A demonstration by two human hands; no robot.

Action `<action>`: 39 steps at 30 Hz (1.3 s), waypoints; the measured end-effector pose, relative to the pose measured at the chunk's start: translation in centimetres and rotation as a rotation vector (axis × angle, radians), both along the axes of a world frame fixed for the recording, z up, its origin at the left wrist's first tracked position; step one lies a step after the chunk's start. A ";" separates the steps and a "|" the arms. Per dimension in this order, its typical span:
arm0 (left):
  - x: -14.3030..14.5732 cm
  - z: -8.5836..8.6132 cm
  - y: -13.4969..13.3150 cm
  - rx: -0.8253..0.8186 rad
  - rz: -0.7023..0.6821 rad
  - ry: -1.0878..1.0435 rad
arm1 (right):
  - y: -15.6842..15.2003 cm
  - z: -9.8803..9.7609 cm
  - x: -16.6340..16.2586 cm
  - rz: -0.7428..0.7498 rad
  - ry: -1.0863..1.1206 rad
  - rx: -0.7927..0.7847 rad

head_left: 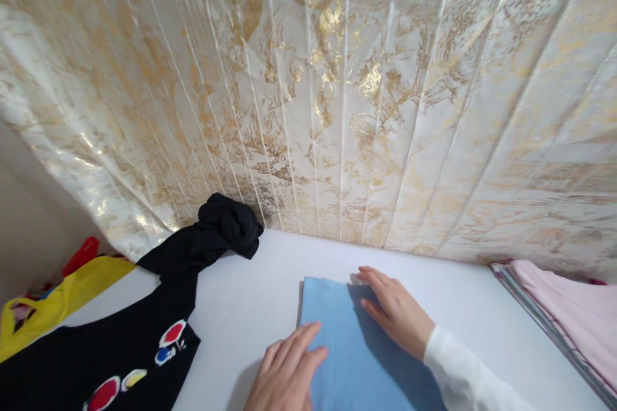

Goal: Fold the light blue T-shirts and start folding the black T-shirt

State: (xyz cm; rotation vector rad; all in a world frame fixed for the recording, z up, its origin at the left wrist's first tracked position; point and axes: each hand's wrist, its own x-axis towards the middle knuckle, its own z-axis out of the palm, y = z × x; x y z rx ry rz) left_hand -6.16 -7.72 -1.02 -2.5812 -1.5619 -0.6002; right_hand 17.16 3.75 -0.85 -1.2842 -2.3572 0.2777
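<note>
A folded light blue cloth (347, 340) lies flat on the white table (250, 295) in front of me. My left hand (286, 372) rests on the cloth's near left edge, fingers stretched out flat and open. My right hand (398, 311), in a white sleeve, lies flat on the cloth's far right corner, fingers extended and open. Neither hand holds anything.
A black garment (159, 308) with red, blue and yellow patches lies at the left, bunched up near the wall. A yellow bag (58, 298) sits at the far left. A stack of folded pink and grey cloths (569, 314) lies at the right. A white and gold patterned wall (337, 90) rises behind the table.
</note>
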 end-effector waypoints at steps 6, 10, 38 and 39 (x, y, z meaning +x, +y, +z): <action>2.5 -2.0 3.2 -0.126 -0.105 0.038 | -7.2 -2.7 2.1 0.027 -0.242 0.078; 3.2 -3.3 3.7 -0.146 -0.124 0.092 | -7.5 -2.7 2.0 0.006 -0.285 0.105; 4.3 -0.4 4.3 -0.297 -0.173 0.124 | -9.0 -3.1 1.5 -0.072 -0.236 0.064; 4.6 0.1 4.5 -0.330 -0.191 0.125 | -8.4 -2.6 2.1 -0.062 -0.209 0.019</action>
